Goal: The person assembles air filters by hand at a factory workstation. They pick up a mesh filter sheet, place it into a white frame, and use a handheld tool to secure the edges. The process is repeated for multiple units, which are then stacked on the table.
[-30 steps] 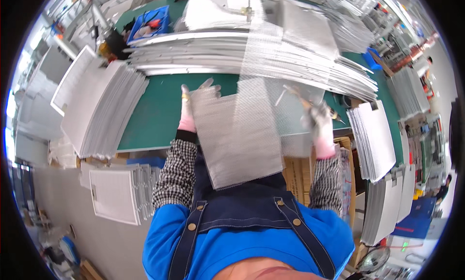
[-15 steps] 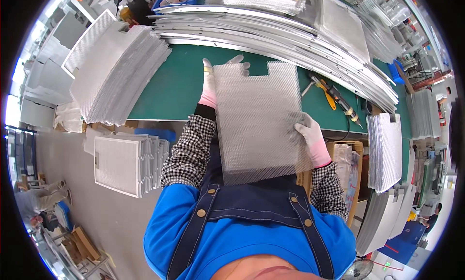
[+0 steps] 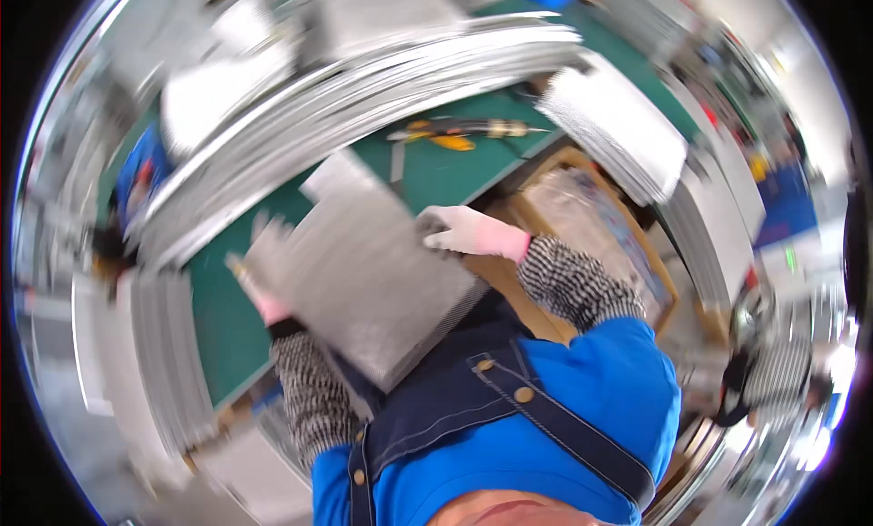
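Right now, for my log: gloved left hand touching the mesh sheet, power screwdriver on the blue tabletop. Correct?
Not blue: the head view shows a green tabletop. The gloved left hand does touch the mesh sheet; the power screwdriver lies there.

From here I can read no lettering or numbers; the small green glowing mark (image 3: 790,259) rightward is too blurred.

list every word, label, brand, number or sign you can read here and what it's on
No text can be read in this view.
Mesh sheet: no lettering visible.
Power tool: any marking is too small to read.
Brown cardboard: too blurred to make out any print.
Small green patch, far right: too small to read.
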`<state>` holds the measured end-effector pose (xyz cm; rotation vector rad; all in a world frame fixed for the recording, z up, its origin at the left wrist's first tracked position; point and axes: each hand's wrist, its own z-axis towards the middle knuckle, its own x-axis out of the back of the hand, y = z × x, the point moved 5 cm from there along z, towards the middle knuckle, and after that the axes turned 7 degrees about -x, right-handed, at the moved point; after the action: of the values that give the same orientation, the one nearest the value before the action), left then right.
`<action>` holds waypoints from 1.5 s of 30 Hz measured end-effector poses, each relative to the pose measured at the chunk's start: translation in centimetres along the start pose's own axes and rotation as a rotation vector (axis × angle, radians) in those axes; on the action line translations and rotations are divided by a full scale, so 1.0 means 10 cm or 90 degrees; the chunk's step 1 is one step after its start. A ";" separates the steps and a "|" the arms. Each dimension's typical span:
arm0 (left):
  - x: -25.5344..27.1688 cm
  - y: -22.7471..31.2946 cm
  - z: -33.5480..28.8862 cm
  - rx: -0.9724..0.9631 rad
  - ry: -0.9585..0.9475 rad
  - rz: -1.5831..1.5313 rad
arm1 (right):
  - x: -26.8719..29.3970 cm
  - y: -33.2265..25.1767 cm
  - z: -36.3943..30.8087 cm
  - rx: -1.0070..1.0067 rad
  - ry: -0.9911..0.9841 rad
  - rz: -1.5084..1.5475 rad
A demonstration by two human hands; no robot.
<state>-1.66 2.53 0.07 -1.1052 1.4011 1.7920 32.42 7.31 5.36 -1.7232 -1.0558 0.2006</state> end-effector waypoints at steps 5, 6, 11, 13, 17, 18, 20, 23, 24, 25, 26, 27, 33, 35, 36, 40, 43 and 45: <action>0.04 -0.09 0.17 -0.021 -0.031 0.017 | 1.92 0.27 -0.83 -0.099 0.553 -0.411; -0.01 -0.12 0.18 -0.009 -0.046 0.009 | 2.30 0.48 -1.11 -0.033 0.685 -0.579; -0.15 -0.15 0.17 0.010 -0.083 0.024 | 3.45 1.44 -1.62 -0.231 0.650 -0.460; -0.15 -0.16 0.15 0.008 -0.103 0.061 | 3.63 1.78 -1.73 -0.180 0.618 -0.401; -0.28 -0.11 0.05 -0.017 -0.038 0.188 | 3.72 1.76 -1.55 -0.188 0.608 -0.445; -0.29 -0.10 0.03 -0.029 -0.007 0.245 | 3.70 1.65 -1.57 -0.226 0.597 -0.461; -0.31 -0.11 0.07 -0.016 -0.032 0.194 | 3.70 1.53 -1.61 -0.231 0.589 -0.529; -0.24 -0.20 0.20 0.004 -0.063 0.115 | 3.80 1.65 -1.80 -0.147 0.594 -0.375; -0.17 -0.09 0.11 -0.011 -0.054 0.100 | 3.78 1.38 -1.82 -0.187 0.654 -0.500; -0.07 -0.04 0.05 -0.023 -0.059 0.118 | 3.69 0.91 -1.96 -0.222 0.720 -0.633; -0.02 -0.02 0.07 -0.030 -0.069 0.133 | 3.65 0.65 -2.26 -0.179 0.899 -0.784; -0.01 -0.09 0.19 -0.021 -0.089 0.139 | 3.79 0.47 -2.63 -0.356 1.045 -0.768; -0.08 -0.12 0.16 -0.020 -0.036 0.116 | 3.32 0.07 -3.27 0.042 1.432 -0.786; -0.05 -0.11 0.14 -0.009 -0.035 0.072 | 2.84 -0.05 -2.96 0.266 1.536 -0.463; -0.05 -0.11 0.13 -0.011 -0.013 0.065 | 2.55 -0.22 -2.71 0.495 1.384 -0.079; -0.09 -0.10 0.09 -0.013 0.041 0.025 | 1.64 -0.09 -1.30 0.245 0.758 0.235; -0.01 -0.10 0.13 0.004 0.007 -0.005 | 0.89 0.11 -0.23 0.161 0.397 0.385; -0.18 -0.11 0.12 -0.007 0.135 0.070 | 0.45 0.17 0.24 0.123 0.194 0.425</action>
<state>-0.18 4.04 1.24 -1.2764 1.6049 1.8031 34.65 12.16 4.45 -1.8023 -0.2062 0.4272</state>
